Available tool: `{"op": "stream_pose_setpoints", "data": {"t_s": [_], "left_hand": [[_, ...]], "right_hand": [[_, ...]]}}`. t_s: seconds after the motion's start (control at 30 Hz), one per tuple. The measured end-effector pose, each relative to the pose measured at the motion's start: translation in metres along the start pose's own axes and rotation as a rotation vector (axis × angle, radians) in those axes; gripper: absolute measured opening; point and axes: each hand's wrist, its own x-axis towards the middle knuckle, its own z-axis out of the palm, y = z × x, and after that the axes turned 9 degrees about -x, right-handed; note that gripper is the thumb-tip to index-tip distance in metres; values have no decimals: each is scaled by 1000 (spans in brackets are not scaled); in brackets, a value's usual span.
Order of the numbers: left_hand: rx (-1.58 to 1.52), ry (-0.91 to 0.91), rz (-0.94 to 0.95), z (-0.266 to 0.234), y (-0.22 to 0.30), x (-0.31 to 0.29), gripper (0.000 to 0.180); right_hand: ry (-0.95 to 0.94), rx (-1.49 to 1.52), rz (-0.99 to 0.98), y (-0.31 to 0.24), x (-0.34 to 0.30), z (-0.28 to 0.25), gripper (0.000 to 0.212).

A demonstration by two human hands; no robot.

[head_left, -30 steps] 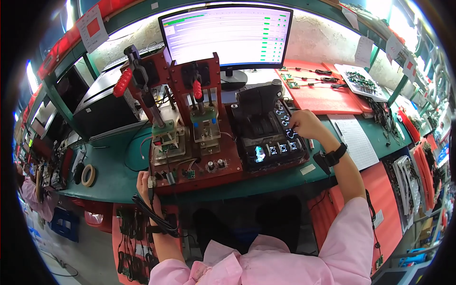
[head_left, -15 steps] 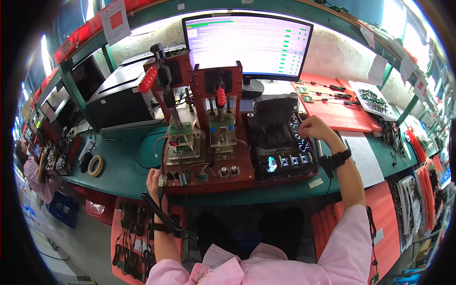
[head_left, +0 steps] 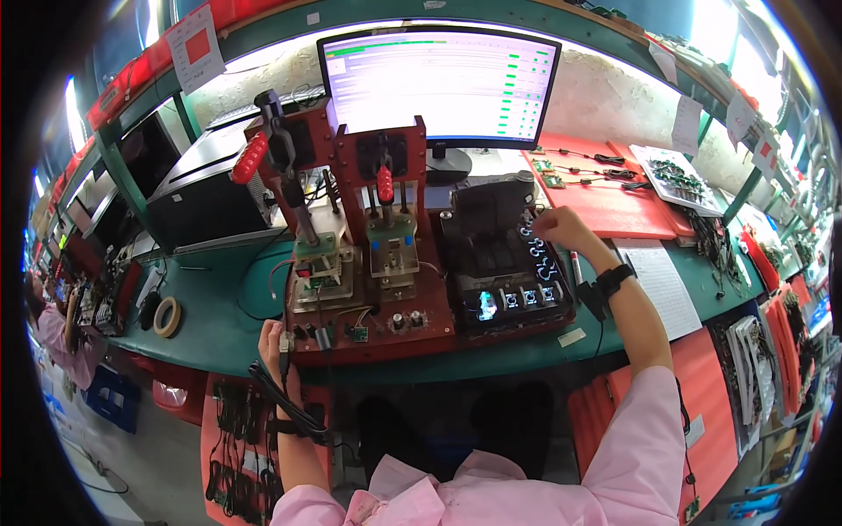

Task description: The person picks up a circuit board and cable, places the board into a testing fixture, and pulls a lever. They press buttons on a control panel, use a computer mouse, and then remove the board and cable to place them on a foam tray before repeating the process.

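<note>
While my right hand [head_left: 561, 230] reaches over the far right edge of the black control box [head_left: 491, 254], its fingers bend inward beside the column of lit controls [head_left: 538, 250]; I cannot tell whether the tips pinch anything. My left hand [head_left: 270, 344] is at the near left corner of the red fixture [head_left: 386, 337], fingers curled, with a small plug [head_left: 285, 342] against them; how tightly they close on it, I cannot tell. Loops of black cable [head_left: 294, 405] hang across my left forearm, hiding part of it.

Between my hands, the fixture's two clamps rise with red handles, the left handle [head_left: 250, 159] tilted and the right handle [head_left: 385, 186] upright; their towers cover the lower left of the monitor [head_left: 438, 92]. Close by my right wrist are a slim marker [head_left: 575, 267] and a written sheet [head_left: 660, 289], partly behind my forearm. Beyond, red foam [head_left: 592, 210] bears cabled boards, next to a white tray [head_left: 653, 158] of more boards. On my left, a tape roll [head_left: 167, 316] lies on the green bench [head_left: 210, 289], in front of a black computer case [head_left: 206, 210].
</note>
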Motion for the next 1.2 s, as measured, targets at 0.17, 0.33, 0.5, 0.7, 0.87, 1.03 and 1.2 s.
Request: {"op": "stream_pose_setpoints", "data": {"t_s": [0.17, 0.33, 0.5, 0.7, 0.87, 1.03, 1.2], "left_hand": [[39, -26, 30, -14, -17, 10, 20], [-50, -7, -15, -21, -22, 8, 20], [5, -34, 13, -23, -24, 12, 19], [19, -73, 2, -19, -15, 10, 19], [94, -117, 99, -38, -28, 15, 21], [124, -125, 53, -23, -24, 13, 21], [91, -113, 28, -33, -26, 17, 21]], "right_hand": [[10, -158, -4, 11, 22, 9, 13], [-108, 7, 87, 1, 15, -2, 12], [-50, 228, 191, 8, 25, 3, 12], [-90, 92, 228, -16, 27, -13, 19], [100, -572, -32, -83, 30, -24, 37], [221, -500, -486, -122, 50, 28, 39], [25, -849, -383, -164, 42, 37, 46]]}}
